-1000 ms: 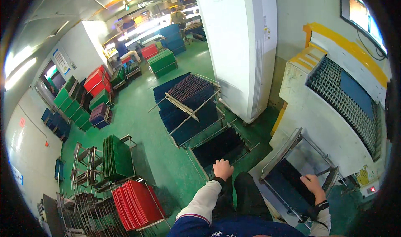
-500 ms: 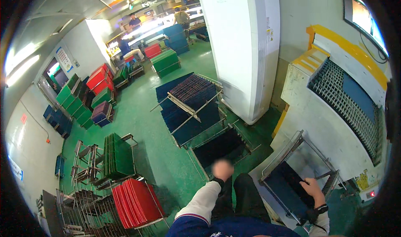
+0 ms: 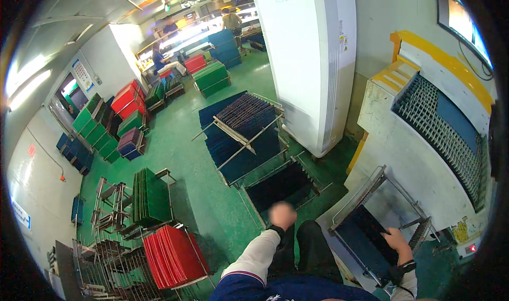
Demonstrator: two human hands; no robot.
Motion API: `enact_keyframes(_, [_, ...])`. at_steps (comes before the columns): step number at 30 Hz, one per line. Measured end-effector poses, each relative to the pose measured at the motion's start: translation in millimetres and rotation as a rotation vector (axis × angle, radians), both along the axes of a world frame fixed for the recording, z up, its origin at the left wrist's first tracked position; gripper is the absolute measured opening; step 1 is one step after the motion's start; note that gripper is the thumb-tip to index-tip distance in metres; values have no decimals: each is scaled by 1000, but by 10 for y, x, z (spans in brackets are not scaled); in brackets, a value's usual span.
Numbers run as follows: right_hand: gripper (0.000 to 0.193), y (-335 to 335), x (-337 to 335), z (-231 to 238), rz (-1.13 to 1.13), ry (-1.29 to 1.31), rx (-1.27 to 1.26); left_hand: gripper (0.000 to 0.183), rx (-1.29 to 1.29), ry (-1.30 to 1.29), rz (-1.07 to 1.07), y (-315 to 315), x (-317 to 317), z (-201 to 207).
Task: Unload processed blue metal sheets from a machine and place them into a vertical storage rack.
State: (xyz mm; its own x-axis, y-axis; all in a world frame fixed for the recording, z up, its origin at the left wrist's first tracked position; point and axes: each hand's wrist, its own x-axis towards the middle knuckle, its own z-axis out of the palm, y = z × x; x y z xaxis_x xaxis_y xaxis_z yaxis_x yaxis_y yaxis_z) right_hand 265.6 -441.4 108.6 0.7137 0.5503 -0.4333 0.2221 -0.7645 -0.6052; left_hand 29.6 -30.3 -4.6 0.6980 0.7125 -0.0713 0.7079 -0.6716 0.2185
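A: Since a second ago the left hand [image 3: 282,215] has lifted off the low rack of dark panels [image 3: 281,187]; it now shows as a motion-blurred blob just above the rack's near edge. The right hand [image 3: 396,241] has barely shifted.

B: Grip state?

A: Left: cannot tell, too blurred. Right: fingers lie on the dark blue panels [image 3: 366,237] in the tilted metal tray [image 3: 371,187], not visibly closed round anything.

B: Why are the panels standing like that?

A: Likely slotted on edge in racks so single ones can be pulled out. Same with the red panels [image 3: 172,256] and green panels [image 3: 150,195] to the person's left on the green floor [image 3: 196,158].

B: Arm pose?

A: The left arm, in a white sleeve [image 3: 254,256], is stretched forward and down. The right arm is bent, wrist near the tray's lower end, beside the white machine [image 3: 419,158].
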Motion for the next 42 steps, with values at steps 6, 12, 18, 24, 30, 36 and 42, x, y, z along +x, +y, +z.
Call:
enact_keyframes(6, [31, -13, -4, -74, -9, 29, 92, 34, 1, -2, 11, -11, 6, 20])
enact_keyframes(12, [30, -81, 72, -240, 57, -91, 42, 34, 8, 4, 11, -8, 15, -20])
enact_keyframes(18, [33, -99, 96, -295, 7, -12, 21, 34, 11, 4, -1, -6, 23, -28])
enact_keyframes(24, [34, -18, 45, -106, 16, -3, -16, 33, 15, 3, 4, -10, 22, -39])
enact_keyframes(30, [34, -14, 19, -59, -5, 30, 28, 36, 27, 14, -28, 3, 21, -20])
enact_keyframes(36, [35, 20, -1, 18, 9, 1, -25, 37, 25, 38, -28, 4, 16, -5])
enact_keyframes(42, [38, -30, 40, -91, 17, -34, -20, 35, 7, 23, -4, -13, 23, 6])
